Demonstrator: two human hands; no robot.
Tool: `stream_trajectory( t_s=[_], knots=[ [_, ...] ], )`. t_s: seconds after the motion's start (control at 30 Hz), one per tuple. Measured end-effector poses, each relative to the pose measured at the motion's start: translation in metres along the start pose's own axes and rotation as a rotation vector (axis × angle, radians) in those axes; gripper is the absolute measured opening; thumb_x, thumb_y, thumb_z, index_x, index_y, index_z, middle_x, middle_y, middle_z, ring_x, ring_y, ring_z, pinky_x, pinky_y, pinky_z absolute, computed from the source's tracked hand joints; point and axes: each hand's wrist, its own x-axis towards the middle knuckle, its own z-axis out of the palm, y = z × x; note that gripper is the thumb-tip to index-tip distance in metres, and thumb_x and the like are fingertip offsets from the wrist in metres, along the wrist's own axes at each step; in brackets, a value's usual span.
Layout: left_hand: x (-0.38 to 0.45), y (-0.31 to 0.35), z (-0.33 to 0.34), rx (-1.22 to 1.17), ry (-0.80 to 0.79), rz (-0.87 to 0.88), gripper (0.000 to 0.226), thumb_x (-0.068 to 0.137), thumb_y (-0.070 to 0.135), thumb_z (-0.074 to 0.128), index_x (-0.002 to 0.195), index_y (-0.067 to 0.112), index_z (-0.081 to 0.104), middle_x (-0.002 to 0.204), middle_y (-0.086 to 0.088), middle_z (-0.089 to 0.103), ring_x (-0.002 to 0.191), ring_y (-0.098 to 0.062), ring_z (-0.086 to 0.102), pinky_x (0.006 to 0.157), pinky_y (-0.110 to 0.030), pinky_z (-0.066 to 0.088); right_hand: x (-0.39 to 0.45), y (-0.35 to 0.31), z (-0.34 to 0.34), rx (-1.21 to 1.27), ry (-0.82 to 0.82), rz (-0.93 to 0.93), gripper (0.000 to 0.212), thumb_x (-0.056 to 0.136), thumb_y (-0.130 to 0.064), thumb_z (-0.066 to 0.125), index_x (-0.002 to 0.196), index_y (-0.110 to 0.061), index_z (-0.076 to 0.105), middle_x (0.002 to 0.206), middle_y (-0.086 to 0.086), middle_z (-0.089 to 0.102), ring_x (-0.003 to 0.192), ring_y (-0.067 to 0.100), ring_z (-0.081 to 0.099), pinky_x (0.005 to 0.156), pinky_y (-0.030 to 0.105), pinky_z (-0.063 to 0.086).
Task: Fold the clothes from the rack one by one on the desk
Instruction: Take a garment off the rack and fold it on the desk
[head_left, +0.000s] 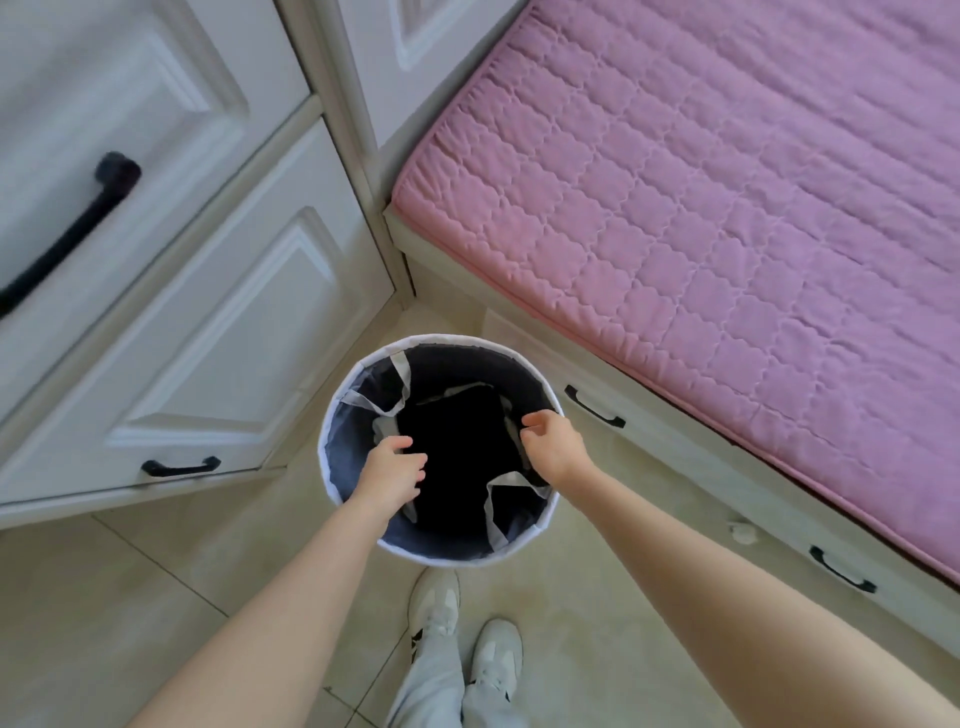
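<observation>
While both arms reach down into the round laundry basket (332, 415) on the floor, the left hand (392, 470) and right hand (553, 441) hover with fingers loosely curled just above a dark garment (462, 441) lying at the bottom, gripping nothing that I can make out. This looks like the fetching step: next, pinch the cloth at both sides, lift it clear and carry it off for folding; no table shows here.

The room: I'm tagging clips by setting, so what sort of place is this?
Probably a bedroom: a pink quilted mattress on a base with drawers, white wardrobe doors, and a round laundry basket on the tiled floor.
</observation>
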Motion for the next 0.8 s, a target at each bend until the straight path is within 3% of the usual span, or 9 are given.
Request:
stream_trajectory(
  t_s=[0.1,0.23,0.4,0.53,0.67,0.8],
  knots=[
    [-0.056,0.025,0.001,0.03,-0.015,0.105,0.034,0.096,0.01,0.05,0.129,0.014,0.051,0.105,-0.002,0.068,0.098,-0.019,0.066,0.09,-0.038,0.053,-0.054,-0.009,-0.029,0.064,0.031,-0.049,0.038,0.095,-0.014,0.041,0.131,-0.013,0.053,0.127,0.005,0.06,0.115,0.022,0.055,0.09,0.024,0.041],
    [-0.134,0.045,-0.001,0.182,-0.031,0.29,0.021,0.095,0.013,0.053,0.112,0.024,0.058,0.094,0.008,0.072,0.089,-0.011,0.069,0.095,-0.04,0.051,-0.131,-0.02,-0.066,0.124,0.066,-0.138,0.035,0.097,-0.022,0.042,0.129,-0.017,0.054,0.123,0.0,0.061,0.112,0.016,0.055,0.086,0.024,0.039],
    [-0.251,0.068,0.002,0.219,-0.037,0.507,0.02,0.096,0.011,0.051,0.112,0.019,0.061,0.091,0.009,0.074,0.082,-0.003,0.069,0.075,-0.018,0.046,-0.233,-0.024,-0.113,0.256,0.147,-0.224,0.03,0.098,-0.027,0.046,0.125,-0.02,0.058,0.118,-0.006,0.063,0.105,0.005,0.056,0.085,0.02,0.041],
    [-0.349,0.086,0.01,0.232,-0.138,0.631,0.017,0.096,0.014,0.052,0.106,0.023,0.062,0.087,0.01,0.074,0.084,-0.002,0.069,0.073,-0.018,0.046,-0.32,-0.01,-0.146,0.494,0.245,-0.23,0.02,0.096,-0.025,0.049,0.111,-0.026,0.062,0.106,-0.006,0.068,0.104,0.009,0.063,0.097,0.041,0.049],
    [-0.412,0.091,0.022,0.288,-0.272,0.722,0.016,0.095,0.015,0.055,0.105,0.024,0.064,0.087,0.009,0.075,0.085,-0.003,0.069,0.076,-0.021,0.052,-0.39,0.012,-0.164,0.619,0.41,-0.214,0.016,0.097,-0.022,0.051,0.106,-0.027,0.062,0.099,-0.005,0.07,0.101,0.011,0.065,0.097,0.042,0.049],
    [-0.463,0.094,0.043,0.426,-0.472,0.803,0.016,0.095,0.013,0.056,0.109,0.018,0.063,0.087,0.006,0.075,0.08,-0.005,0.07,0.07,-0.014,0.049,-0.457,0.044,-0.168,0.745,0.581,-0.16,0.014,0.097,-0.019,0.051,0.104,-0.026,0.062,0.098,-0.004,0.071,0.1,0.012,0.066,0.093,0.035,0.051]
  ],
)
